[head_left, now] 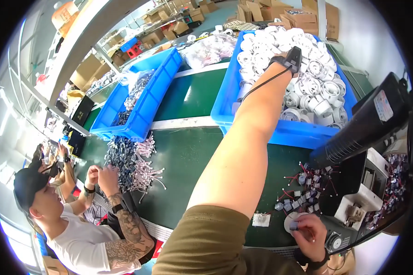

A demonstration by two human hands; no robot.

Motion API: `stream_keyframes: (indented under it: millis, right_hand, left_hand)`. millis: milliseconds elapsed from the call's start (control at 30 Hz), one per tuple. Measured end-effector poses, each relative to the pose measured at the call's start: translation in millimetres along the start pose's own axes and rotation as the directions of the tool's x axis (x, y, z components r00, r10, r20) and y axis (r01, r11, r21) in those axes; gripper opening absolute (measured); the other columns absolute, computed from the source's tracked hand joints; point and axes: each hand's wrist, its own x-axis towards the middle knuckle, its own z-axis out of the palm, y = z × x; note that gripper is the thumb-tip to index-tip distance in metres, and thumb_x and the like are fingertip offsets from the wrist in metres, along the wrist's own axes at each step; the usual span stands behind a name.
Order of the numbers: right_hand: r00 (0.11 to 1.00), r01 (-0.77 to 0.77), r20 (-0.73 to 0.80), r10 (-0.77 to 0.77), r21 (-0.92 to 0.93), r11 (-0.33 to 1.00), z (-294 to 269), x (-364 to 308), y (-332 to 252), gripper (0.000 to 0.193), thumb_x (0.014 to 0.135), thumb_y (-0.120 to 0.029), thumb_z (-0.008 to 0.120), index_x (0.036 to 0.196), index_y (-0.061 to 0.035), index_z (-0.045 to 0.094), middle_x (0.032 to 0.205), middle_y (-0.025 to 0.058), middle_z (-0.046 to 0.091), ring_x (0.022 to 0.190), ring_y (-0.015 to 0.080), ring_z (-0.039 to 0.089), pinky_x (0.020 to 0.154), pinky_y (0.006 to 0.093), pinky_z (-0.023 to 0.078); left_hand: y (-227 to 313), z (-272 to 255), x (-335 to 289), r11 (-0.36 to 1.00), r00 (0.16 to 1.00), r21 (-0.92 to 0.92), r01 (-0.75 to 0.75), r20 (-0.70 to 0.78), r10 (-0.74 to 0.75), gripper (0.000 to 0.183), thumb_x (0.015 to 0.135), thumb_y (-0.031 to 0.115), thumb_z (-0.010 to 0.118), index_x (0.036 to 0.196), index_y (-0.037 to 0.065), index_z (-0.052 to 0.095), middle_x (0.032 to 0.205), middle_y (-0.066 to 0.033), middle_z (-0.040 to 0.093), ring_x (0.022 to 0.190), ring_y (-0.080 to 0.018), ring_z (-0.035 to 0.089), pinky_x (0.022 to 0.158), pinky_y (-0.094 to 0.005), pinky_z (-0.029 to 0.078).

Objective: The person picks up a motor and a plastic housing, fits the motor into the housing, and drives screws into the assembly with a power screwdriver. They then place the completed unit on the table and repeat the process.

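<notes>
head view, right hand [311, 233] pinching grey block [294, 225], left hand [283, 55] (grip hidden) amid cylinders [330, 90]

1. The left hand [284, 55] is stretched over a large blue bin [303, 136] filled with white fittings [329, 89]; its fingers are mostly hidden behind a wrist device [294, 56].
2. A small grey part [294, 225] is pinched by the right hand [311, 233] at a white disc [287, 222].
3. Wired components [300, 200] are scattered nearby on the green tabletop [188, 158].
4. Bundled wires [144, 172] are heaped before a seated co-worker [80, 233], beside a narrower blue bin [157, 103].
</notes>
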Motion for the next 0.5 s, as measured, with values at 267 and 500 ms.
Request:
stream_keyframes:
  millis: [267,500]
  right_hand:
    - [0.993,0.098,-0.057,-0.099,-0.023,0.995,-11.0,-7.4,16.2,0.026,0.07,0.011,0.057,0.094,-0.0001,0.054,0.106,0.0128,0.052,0.097,0.0211,0.056,0.081,0.0294,0.048]
    - [0.967,0.046,-0.255,0.024,0.262,0.964,-11.3,-7.3,-2.7,0.032,0.078,0.001,0.064,0.108,-0.0021,0.052,0.11,0.0086,0.054,0.099,0.0144,0.055,0.082,0.0273,0.046]
  left_hand:
    - [34.2,-75.7,-73.2,0.96,0.97,-0.175,-0.219,-0.15,0.194,0.053,0.066,0.039,0.065,0.102,0.001,0.062,0.107,-0.0198,0.062,0.099,-0.0319,0.061,0.089,-0.0413,0.046]
    - [73.2,-106.7,-278.2,0.282,0.983,-0.945,-0.168,-0.184,-0.028,0.062,0.067,0.005,0.075,0.121,-0.005,0.046,0.098,-0.0087,0.061,0.09,-0.0152,0.059,0.08,-0.0274,0.049]
